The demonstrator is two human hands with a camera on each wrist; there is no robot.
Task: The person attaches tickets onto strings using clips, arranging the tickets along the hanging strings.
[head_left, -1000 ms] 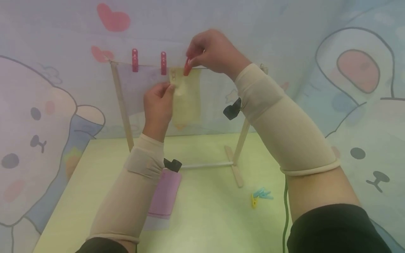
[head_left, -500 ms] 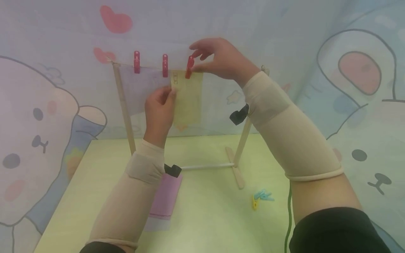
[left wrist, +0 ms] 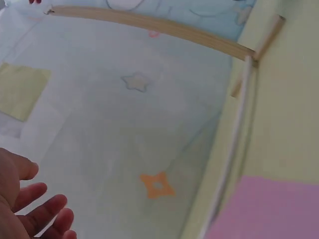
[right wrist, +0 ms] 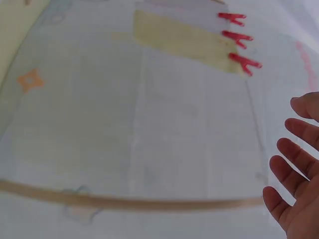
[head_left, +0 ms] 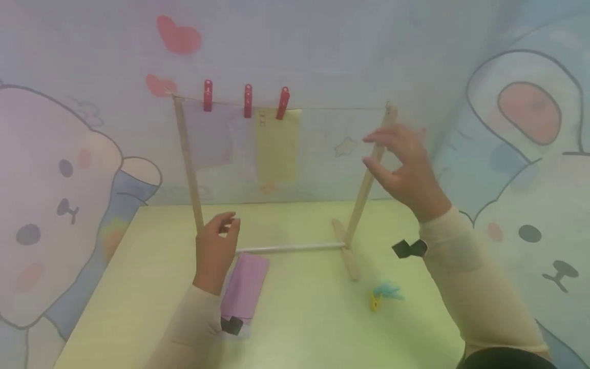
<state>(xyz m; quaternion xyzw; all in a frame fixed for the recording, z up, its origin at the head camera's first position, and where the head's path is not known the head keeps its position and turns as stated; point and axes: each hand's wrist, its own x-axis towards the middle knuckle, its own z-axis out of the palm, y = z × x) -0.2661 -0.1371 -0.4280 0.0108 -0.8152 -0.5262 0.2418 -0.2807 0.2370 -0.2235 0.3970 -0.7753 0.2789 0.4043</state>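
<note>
From the string (head_left: 341,108) of a wooden stand hangs a yellow envelope-like sheet (head_left: 278,154), with a red clothespin (head_left: 283,103) tilted on its top edge. Left of it a pale purple sheet (head_left: 212,136) hangs under two more red clothespins, one being the middle clothespin (head_left: 248,101). My left hand (head_left: 215,251) is in the air, fingers loosely bent and holding nothing, beside a pink-purple folded sheet (head_left: 246,287) on the table. In front of the stand's right post, my right hand (head_left: 405,169) is held up with fingers spread; the right wrist view shows nothing in it.
Blue clothespins (head_left: 389,291) and a yellow clothespin (head_left: 375,301) lie on the table at the right. The stand has a left post (head_left: 188,164), a right post (head_left: 361,200) and a white bottom bar (head_left: 290,248). A cartoon-printed cloth hangs behind.
My right hand has let go of the third red clothespin and moved right and down. My left hand has released the yellow sheet and dropped toward the table. Both hanging sheets stay on the string.
</note>
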